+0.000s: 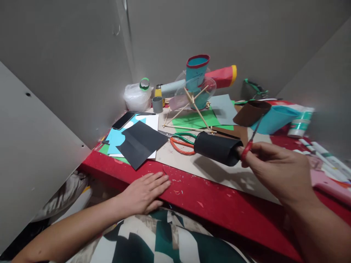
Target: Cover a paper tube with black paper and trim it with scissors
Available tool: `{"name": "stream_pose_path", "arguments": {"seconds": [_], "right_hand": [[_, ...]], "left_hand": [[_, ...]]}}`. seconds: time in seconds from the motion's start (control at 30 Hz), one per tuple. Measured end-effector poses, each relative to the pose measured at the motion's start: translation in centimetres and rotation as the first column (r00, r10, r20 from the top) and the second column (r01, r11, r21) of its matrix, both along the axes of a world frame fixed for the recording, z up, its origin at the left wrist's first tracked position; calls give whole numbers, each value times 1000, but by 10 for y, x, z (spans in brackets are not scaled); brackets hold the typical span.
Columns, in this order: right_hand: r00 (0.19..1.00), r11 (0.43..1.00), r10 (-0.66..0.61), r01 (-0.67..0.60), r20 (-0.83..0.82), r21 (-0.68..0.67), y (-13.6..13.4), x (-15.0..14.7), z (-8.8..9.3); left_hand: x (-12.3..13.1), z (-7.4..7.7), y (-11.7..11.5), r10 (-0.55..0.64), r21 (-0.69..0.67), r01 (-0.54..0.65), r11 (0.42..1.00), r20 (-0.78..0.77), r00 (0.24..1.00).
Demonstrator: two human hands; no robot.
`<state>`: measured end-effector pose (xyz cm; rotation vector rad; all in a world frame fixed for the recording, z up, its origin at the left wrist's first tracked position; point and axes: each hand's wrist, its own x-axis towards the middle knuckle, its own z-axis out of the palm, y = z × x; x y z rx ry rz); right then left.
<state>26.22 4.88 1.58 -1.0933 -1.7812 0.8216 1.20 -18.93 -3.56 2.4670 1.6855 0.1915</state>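
My left hand [149,190] lies flat on the red front edge of the table, fingers stretched out, holding nothing. My right hand [279,168] is closed at the open end of a black paper tube [215,148], which it holds up sideways above the table. Between thumb and fingers is also a thin red piece [247,149] with a dark, narrow end pointing up; its kind is unclear. Just left of the tube lie scissors [182,148] with orange and green handles. A black paper sheet [141,144] rests nearer my left hand.
Behind stands a wooden stick frame [192,98] with a clear wheel and coloured paper cups. Blue and brown paper tubes [251,113] lie at right. A phone [123,120], a grey cup [157,105] and a white plastic bag [137,96] are at left. Grey walls enclose the table.
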Motion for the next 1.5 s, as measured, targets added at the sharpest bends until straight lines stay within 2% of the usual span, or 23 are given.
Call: {"name": "stream_pose_path", "arguments": {"seconds": [0.1, 0.17, 0.27, 0.33, 0.4, 0.43, 0.5, 0.57, 0.67, 0.77, 0.87, 1.0, 1.1, 1.23, 1.3, 1.4, 1.5], "right_hand": [[999, 999, 27, -26, -19, 18, -4, 0, 1], [998, 998, 48, -47, -31, 40, -6, 0, 3], [996, 995, 74, -71, -44, 70, -9, 1, 3], [995, 992, 88, -83, -57, 92, -10, 0, 2], [993, 989, 99, -90, -71, 118, -10, 0, -1], [992, 987, 102, -92, -76, 130, -10, 0, -2], [991, 985, 101, -88, -83, 149, -10, 1, -4], [992, 984, 98, -83, -85, 158, -11, 1, -5], [992, 984, 96, -82, -81, 159, -11, 1, -6], [993, 984, 94, -81, -76, 156, -12, -1, -7], [993, 984, 98, -87, -67, 156, -14, -2, -7], [993, 981, 114, -106, -42, 165, -17, 0, -7], [992, 978, 125, -121, -17, 169, -18, 2, -7], [988, 963, 142, -153, 64, 221, -16, 2, -11], [983, 953, 155, -175, 99, 246, -15, 2, -13], [970, 953, 184, -216, 161, 214, -13, 0, -14], [959, 952, 209, -245, 193, 184, -11, -1, -20]], "left_hand": [[-21, 10, -35, 194, 181, -192, 965, 5, 981], [-30, 23, -48, 329, 210, -342, 916, 96, 939], [-32, 44, -45, 457, 82, -516, 852, 364, 812], [-25, 52, -26, 494, -94, -548, 831, 576, 651], [-12, 54, 1, 523, -308, -477, 823, 739, 426], [-5, 54, 18, 536, -402, -403, 822, 786, 309], [10, 51, 52, 534, -497, -233, 836, 834, 138], [24, 46, 84, 524, -518, -109, 848, 851, 30], [39, 42, 120, 480, -484, -32, 875, 874, -79], [50, 40, 141, 435, -434, 37, 900, 890, -135], [56, 37, 150, 429, -420, 92, 903, 892, -141], [58, 33, 156, 444, -432, 109, 895, 883, -155], [55, 32, 158, 469, -452, 137, 882, 869, -158], [50, 34, 156, 566, -520, 246, 818, 803, -187], [47, 33, 154, 592, -534, 286, 796, 786, -178], [42, 29, 152, 568, -514, 284, 809, 809, -153], [40, 25, 152, 581, -509, 316, 800, 790, -196]]}}
